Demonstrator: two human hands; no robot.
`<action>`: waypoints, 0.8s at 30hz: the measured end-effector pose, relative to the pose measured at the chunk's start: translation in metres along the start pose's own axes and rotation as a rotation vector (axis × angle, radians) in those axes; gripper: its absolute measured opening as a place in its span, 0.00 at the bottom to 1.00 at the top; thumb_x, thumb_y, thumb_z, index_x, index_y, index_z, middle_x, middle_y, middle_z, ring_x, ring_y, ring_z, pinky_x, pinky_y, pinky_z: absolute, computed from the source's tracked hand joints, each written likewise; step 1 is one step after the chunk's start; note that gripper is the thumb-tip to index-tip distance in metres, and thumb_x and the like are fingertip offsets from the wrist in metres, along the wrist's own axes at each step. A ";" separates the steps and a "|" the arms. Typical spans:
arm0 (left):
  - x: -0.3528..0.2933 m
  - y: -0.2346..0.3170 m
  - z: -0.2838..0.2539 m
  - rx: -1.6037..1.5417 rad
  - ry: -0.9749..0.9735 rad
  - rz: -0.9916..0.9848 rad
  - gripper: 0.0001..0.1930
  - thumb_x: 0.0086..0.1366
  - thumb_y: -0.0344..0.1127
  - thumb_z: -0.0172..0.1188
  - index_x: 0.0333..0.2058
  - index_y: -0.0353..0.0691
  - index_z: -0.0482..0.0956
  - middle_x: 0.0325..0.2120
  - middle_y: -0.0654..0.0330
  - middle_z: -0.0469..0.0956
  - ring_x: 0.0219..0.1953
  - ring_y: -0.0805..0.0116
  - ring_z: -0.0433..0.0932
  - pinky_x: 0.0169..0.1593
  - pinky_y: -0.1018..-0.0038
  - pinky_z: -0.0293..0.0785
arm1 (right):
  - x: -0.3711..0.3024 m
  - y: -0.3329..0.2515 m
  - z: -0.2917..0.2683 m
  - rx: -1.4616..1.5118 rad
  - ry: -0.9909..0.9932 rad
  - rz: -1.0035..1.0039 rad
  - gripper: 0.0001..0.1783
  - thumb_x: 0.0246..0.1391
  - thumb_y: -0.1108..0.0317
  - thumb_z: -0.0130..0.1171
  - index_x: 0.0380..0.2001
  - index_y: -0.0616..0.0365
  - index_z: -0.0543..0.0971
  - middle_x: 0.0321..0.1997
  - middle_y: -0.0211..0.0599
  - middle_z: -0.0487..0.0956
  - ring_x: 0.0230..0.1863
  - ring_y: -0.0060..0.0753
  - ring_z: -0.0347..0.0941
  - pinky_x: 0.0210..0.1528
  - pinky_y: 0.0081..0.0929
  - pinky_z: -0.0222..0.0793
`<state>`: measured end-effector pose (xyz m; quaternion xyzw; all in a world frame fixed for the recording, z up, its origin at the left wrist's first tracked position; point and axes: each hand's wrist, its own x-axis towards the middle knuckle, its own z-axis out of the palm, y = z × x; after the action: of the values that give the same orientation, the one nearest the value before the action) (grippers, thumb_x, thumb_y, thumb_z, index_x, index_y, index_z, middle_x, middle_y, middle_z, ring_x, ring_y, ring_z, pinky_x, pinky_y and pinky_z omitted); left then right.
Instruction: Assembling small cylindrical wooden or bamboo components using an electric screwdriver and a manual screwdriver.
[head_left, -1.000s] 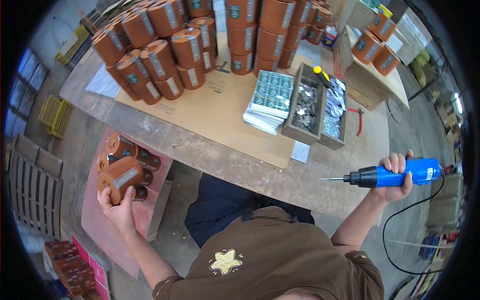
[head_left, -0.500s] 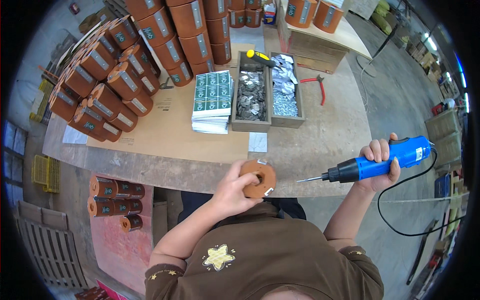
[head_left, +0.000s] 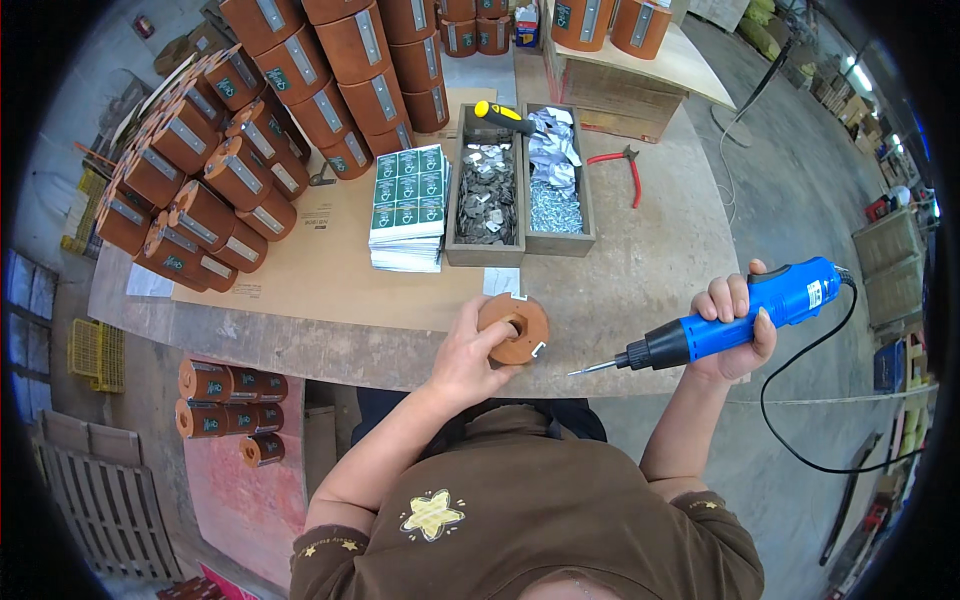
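Here: left hand (head_left: 463,355), clasping brown cylinder (head_left: 535,328); right hand (head_left: 745,354), wrapped round blue driver (head_left: 705,338), bit (head_left: 593,368) toward eight o'clock; careless swing toward ten o'clock could scratch the cylinder.

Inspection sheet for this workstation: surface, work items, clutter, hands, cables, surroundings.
Surface: worn table, partly under cardboard sheet.
Work items: brown cylinder; blue power driver.
Clutter: red-handled pliers lying loose; yellow-black hand tool on wooden bins.
Hands: left hand grips cylinder; right hand holds driver, bit apart from cylinder.
Cables: black cord from driver's rear.
Surroundings: stacked cylinders; reddish side table, lower left.
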<state>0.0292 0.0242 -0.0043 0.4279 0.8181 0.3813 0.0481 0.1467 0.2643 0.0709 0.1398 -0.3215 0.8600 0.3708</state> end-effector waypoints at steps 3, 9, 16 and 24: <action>-0.002 -0.006 0.000 -0.077 -0.011 0.006 0.23 0.35 0.31 0.67 0.35 0.44 0.71 0.47 0.47 0.58 0.49 0.47 0.61 0.47 0.63 0.65 | 0.001 0.000 -0.001 -0.003 0.005 0.009 0.28 0.42 0.67 0.50 0.49 0.60 0.58 0.23 0.31 0.65 0.26 0.24 0.61 0.31 0.26 0.62; -0.010 -0.013 0.006 -0.497 0.144 -0.079 0.41 0.34 0.36 0.70 0.50 0.41 0.58 0.51 0.49 0.53 0.52 0.50 0.60 0.50 0.62 0.64 | 0.002 0.000 -0.003 0.005 0.011 0.000 0.28 0.43 0.67 0.50 0.49 0.61 0.58 0.23 0.31 0.65 0.26 0.24 0.62 0.30 0.26 0.62; -0.013 -0.003 0.008 -0.240 0.196 -0.033 0.42 0.34 0.38 0.71 0.50 0.41 0.58 0.52 0.47 0.52 0.52 0.50 0.59 0.49 0.63 0.64 | 0.006 0.002 -0.003 -0.003 -0.012 0.004 0.28 0.43 0.67 0.50 0.50 0.61 0.57 0.24 0.31 0.65 0.26 0.24 0.62 0.31 0.26 0.62; -0.004 -0.009 0.008 -0.197 0.200 0.069 0.20 0.34 0.35 0.69 0.30 0.40 0.73 0.48 0.46 0.60 0.47 0.47 0.65 0.47 0.64 0.66 | 0.004 0.004 0.002 -0.063 0.007 0.004 0.28 0.42 0.67 0.49 0.49 0.61 0.58 0.23 0.32 0.65 0.25 0.25 0.62 0.30 0.27 0.63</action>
<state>0.0291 0.0231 -0.0165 0.4089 0.7622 0.5017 -0.0052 0.1409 0.2636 0.0728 0.1245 -0.3476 0.8506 0.3743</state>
